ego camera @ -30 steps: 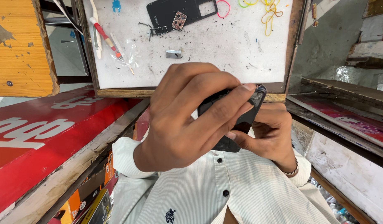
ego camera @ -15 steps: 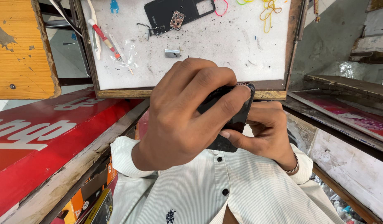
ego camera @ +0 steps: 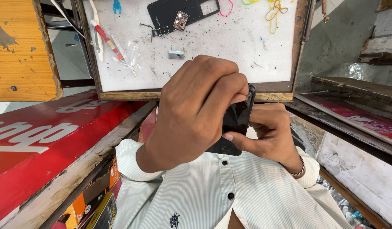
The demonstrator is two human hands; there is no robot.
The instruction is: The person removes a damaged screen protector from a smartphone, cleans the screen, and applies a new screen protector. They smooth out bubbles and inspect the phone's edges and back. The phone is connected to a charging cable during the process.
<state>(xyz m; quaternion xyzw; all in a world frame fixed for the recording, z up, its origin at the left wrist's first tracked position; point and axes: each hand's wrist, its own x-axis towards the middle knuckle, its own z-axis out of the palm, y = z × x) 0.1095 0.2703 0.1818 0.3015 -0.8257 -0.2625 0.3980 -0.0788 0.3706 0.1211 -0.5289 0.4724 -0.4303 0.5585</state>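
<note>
The phone [ego camera: 235, 123] is held on edge, close above the person's striped shirt [ego camera: 246, 195], gripped between both hands. The left hand [ego camera: 191, 114] covers most of it from the left, fingers curled tight over its upper edge, so only the dark right portion and lower corner show. The right hand [ego camera: 270, 133] clasps the phone from the right side, thumb pressed along its lower edge and fingers wrapped behind (a beaded bracelet [ego camera: 298, 170] sits on that wrist). Both hands are closed firmly on the phone; neither is spread.

Just beyond the phone lies a white tray [ego camera: 230, 46] with a wooden rim, scuffed and speckled. On it, well apart from the phone, rests a black back cover [ego camera: 170, 15] with a small camera module [ego camera: 180, 20] on top. Nearer the phone sits a small metal piece [ego camera: 176, 54]. Left of the cover lie a red-handled tool [ego camera: 106, 38] and tweezers [ego camera: 121, 53]; right of it, coloured rubber bands [ego camera: 272, 9]. Left of the phone runs a red board [ego camera: 47, 148], with a yellow wooden panel [ego camera: 22, 46] beyond it.
</note>
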